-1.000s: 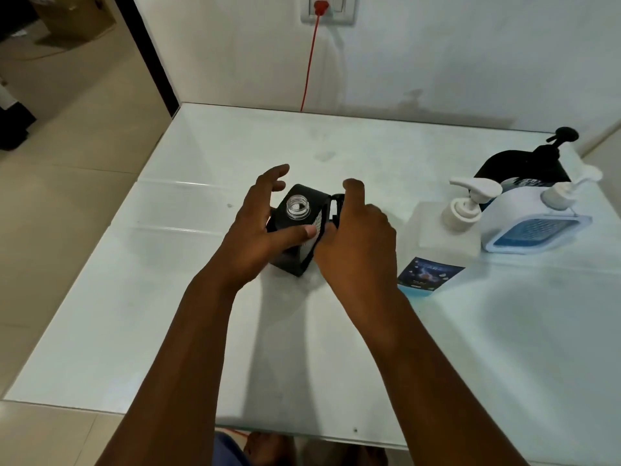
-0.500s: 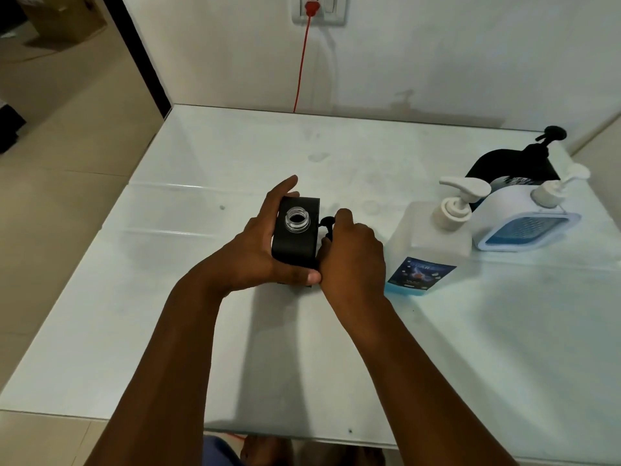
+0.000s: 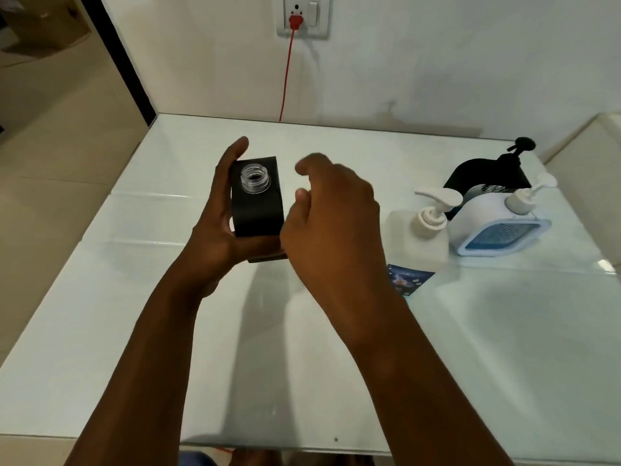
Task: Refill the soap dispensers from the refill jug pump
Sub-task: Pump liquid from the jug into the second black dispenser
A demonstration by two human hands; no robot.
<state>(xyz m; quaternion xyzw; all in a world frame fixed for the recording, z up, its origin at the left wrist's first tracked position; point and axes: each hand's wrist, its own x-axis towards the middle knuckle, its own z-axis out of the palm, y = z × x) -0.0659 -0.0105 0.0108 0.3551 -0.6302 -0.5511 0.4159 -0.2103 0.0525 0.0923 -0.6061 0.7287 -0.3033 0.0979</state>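
the left hand (image 3: 215,237) grips a black square soap dispenser (image 3: 257,205), fingers up its left side and the thumb curled under its near edge. the dispenser is held upright near the middle of the white table (image 3: 168,331), and whether its base touches the table is hard to tell. its pump is off, so the clear threaded neck (image 3: 255,178) stands open at the top, dark inside.

the right hand (image 3: 331,216) is just to the right of the dispenser, blurred, with loosely curled fingers that hold nothing. its edge looks close to or against the dispenser's right side, but the blur hides whether they touch.

on the right part of the table stands the translucent refill jug (image 3: 415,243) with a white pump head (image 3: 437,200) whose spout points left. a blue label (image 3: 408,279) shows on the jug's near face. just to the right of the jug, touching or nearly so, is a white dispenser (image 3: 487,213) with a blue tray-like front and its own white pump (image 3: 527,193). behind these two, farther away, sits a black dispenser (image 3: 480,176) with a black pump (image 3: 519,148), partly hidden by the white one.

on the far wall a red plug (image 3: 295,20) sits in a white socket plate (image 3: 304,15), and its red cord (image 3: 285,79) drops down behind the table's far edge. to the left is beige tiled floor (image 3: 50,146).
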